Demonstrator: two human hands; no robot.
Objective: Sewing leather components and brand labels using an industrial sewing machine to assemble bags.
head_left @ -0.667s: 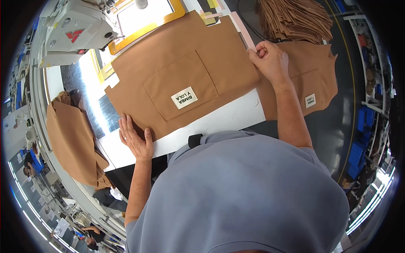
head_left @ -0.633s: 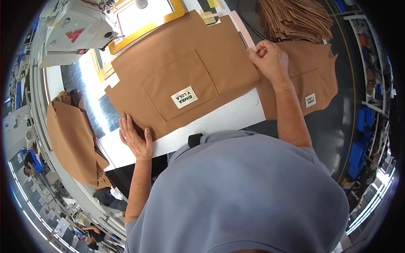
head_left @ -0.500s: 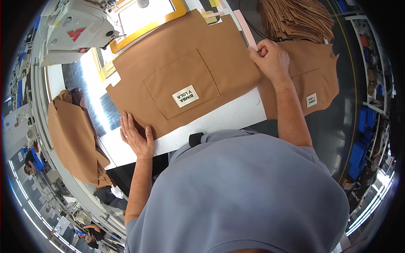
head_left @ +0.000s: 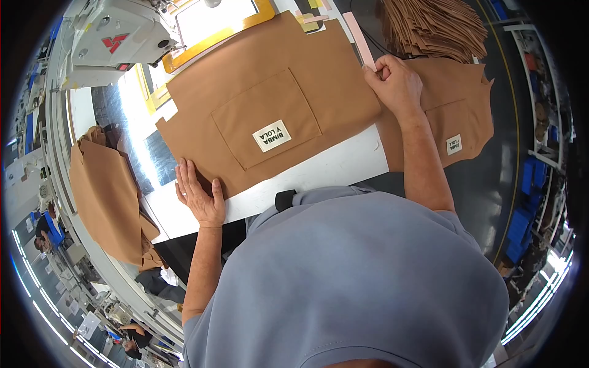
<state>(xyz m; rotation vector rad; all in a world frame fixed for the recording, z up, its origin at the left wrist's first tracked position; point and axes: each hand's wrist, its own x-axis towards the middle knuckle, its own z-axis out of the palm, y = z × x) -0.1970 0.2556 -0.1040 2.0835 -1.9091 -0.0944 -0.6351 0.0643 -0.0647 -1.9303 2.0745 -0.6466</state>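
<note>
A brown fabric piece (head_left: 257, 61) with a stitched pocket (head_left: 251, 98) and a white label (head_left: 272, 135) lies across the white table (head_left: 319, 156). My left hand (head_left: 197, 190) rests on its lower left corner, fingers stretched out. At the upper right edge, my right hand (head_left: 397, 87) has thumb and index pinched on the lower end of a narrow pink strip (head_left: 357, 37). A second brown piece (head_left: 460, 122) with a pocket and smaller label lies under and right of that hand.
White sewing machine (head_left: 123, 34), yellow-edged frame (head_left: 218, 27) at top. Brown stack (head_left: 435, 27) at upper right; loose brown fabric (head_left: 107, 196) at left. Shelving (head_left: 534, 107) with blue bins (head_left: 531, 202) beyond a dark floor. Two people (head_left: 135, 338) work at far lower left.
The table, machine and fabric appear shifted slightly up and right in the view. My hands shift with them, keeping the same posture and places on the fabric and pink strip.
</note>
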